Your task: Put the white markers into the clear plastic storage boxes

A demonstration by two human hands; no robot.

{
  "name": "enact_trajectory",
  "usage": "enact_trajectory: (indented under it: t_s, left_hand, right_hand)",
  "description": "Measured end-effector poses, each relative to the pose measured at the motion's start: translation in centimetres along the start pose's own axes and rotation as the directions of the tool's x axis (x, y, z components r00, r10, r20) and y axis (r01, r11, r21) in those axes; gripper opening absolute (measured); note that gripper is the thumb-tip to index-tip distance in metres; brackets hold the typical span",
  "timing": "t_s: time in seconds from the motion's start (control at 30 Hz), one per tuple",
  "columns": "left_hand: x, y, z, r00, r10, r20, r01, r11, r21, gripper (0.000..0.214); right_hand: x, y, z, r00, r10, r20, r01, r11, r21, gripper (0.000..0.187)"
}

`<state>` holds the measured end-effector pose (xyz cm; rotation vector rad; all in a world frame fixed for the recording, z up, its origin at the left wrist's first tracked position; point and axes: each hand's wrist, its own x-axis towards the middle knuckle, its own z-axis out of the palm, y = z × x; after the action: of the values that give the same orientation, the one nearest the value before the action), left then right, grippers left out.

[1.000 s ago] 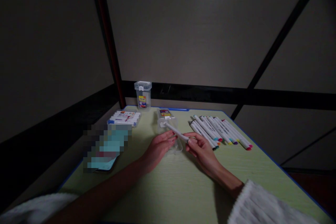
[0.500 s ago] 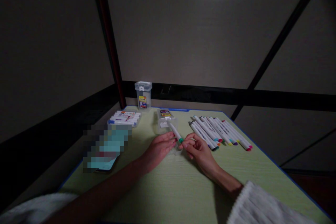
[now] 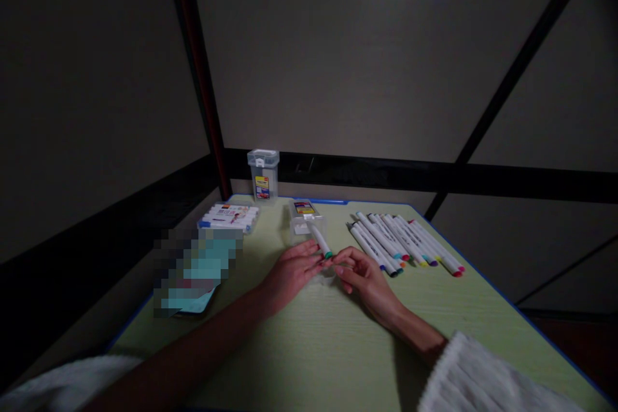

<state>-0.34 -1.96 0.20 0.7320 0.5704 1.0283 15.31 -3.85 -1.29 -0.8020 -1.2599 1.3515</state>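
Note:
A white marker (image 3: pixel 319 241) with a green end slants away from me, its far end at the front of a clear plastic box (image 3: pixel 295 230) lying on the table. The thumb and fingertips of my right hand (image 3: pixel 363 280) are closed at the marker's green end. My left hand (image 3: pixel 293 275) reaches in from the left with its fingers stretched out beside the marker and the box front. Its fingertips are near the green end; whether they press on the marker I cannot tell. A clear flap (image 3: pixel 328 275) shows partly below the hands.
Several white markers (image 3: pixel 381 243) with coloured ends lie in a row at right. A flat pack of markers (image 3: pixel 228 217) and a blurred-out phone-like object (image 3: pixel 200 277) lie at left. An upright clear lidded box (image 3: pixel 263 180) stands at the back. Walls enclose the table (image 3: pixel 309 360).
The marker has slid slightly away from me and to the left, towards the box. My right fingertips have followed its green end, and my left fingers have shifted a little.

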Motion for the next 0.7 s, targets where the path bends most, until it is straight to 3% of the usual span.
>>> enact_trajectory:
  t_s: [0.47,0.7]
  left_hand:
    - [0.7,-0.5,-1.7,0.997,-0.023,0.077,0.027,0.998,-0.049,0.026]
    - [0.4,-0.3,-1.5,0.996,-0.021,0.087,0.023,0.999,-0.025,0.027]
  right_hand:
    - [0.0,-0.3,0.2,1.000,0.004,0.030,-0.004,1.000,0.001,0.016]
    - [0.0,-0.1,0.1,1.000,0.022,-0.013,-0.022,0.999,-0.028,0.014]
